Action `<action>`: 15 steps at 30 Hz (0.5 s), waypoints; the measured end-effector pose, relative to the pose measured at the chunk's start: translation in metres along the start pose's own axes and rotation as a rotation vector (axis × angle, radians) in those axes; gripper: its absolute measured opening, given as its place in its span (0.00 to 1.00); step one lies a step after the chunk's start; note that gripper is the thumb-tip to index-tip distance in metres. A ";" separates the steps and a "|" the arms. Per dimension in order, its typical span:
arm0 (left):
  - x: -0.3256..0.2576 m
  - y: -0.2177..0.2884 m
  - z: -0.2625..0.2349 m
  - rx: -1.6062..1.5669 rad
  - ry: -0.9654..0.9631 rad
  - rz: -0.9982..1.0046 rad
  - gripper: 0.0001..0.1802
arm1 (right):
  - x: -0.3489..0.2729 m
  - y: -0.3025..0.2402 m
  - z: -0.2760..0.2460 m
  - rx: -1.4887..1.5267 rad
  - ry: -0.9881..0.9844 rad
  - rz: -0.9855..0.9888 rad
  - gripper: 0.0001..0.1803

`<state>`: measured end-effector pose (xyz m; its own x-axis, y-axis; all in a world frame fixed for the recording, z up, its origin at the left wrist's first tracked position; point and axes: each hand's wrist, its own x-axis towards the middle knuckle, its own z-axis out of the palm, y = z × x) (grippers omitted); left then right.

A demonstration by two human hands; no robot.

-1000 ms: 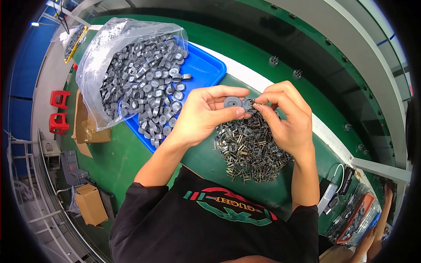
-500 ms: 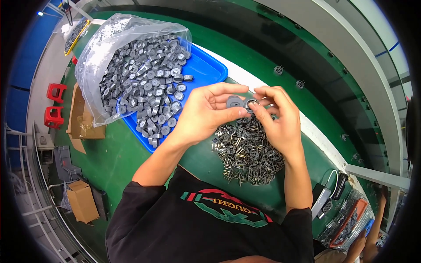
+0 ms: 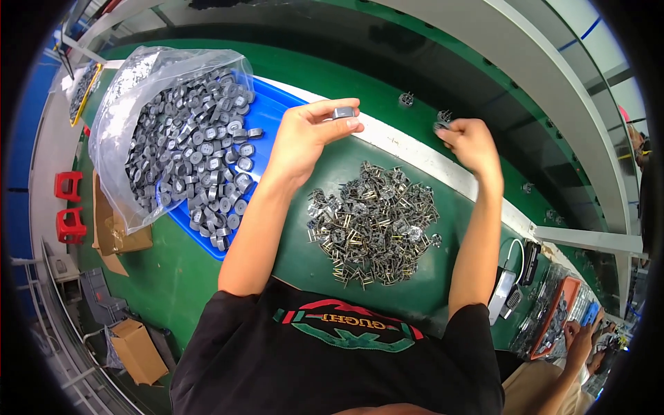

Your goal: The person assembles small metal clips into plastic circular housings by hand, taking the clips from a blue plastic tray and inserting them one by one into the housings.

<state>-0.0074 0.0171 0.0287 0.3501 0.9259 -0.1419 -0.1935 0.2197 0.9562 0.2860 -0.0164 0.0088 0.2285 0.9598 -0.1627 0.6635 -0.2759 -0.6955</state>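
Observation:
My left hand point(image 3: 304, 135) is raised by the white ledge, pinching a small round grey plastic cap point(image 3: 343, 112) edge-on between thumb and fingers. Over the dark green belt, my right hand point(image 3: 473, 144) has its fingers closed on a grey cap with metal pins point(image 3: 443, 119), pins pointing up; motion blurs it a little. Between my forearms lies a heap of dark pinned metal inserts point(image 3: 373, 225). To the left, many more grey caps point(image 3: 200, 149) spill from a clear plastic bag point(image 3: 111, 152) onto a blue tray point(image 3: 271, 104).
A white ledge point(image 3: 408, 149) divides the green table point(image 3: 294, 242) from the belt. Several pinned pieces point(image 3: 406, 99) stand on the belt. A grey metal frame post point(image 3: 588, 239) crosses at right. Nearby lie a white device point(image 3: 501, 294) and an orange tray point(image 3: 557, 318), where a co-worker's hand point(image 3: 577, 339) works.
My hands have come apart. The right one has swung right, out over the belt, with a pinned cap. My left hand has shifted up and left with a grey cap; the view has shifted too.

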 end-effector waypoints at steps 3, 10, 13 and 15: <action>0.015 -0.015 -0.001 -0.235 -0.079 -0.134 0.19 | -0.003 0.017 -0.027 0.086 -0.084 0.268 0.13; 0.012 -0.029 -0.008 -0.253 -0.111 -0.086 0.20 | -0.002 0.044 -0.037 0.014 -0.008 0.457 0.15; 0.015 -0.029 -0.011 -0.197 -0.043 -0.065 0.20 | -0.002 0.047 -0.038 0.021 0.020 0.464 0.17; 0.015 -0.031 -0.016 -0.222 -0.047 -0.062 0.19 | -0.004 0.047 -0.041 0.049 0.036 0.477 0.17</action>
<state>-0.0113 0.0289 -0.0070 0.4091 0.8943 -0.1812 -0.3654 0.3425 0.8655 0.3456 -0.0349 0.0047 0.5245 0.7240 -0.4480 0.4443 -0.6816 -0.5814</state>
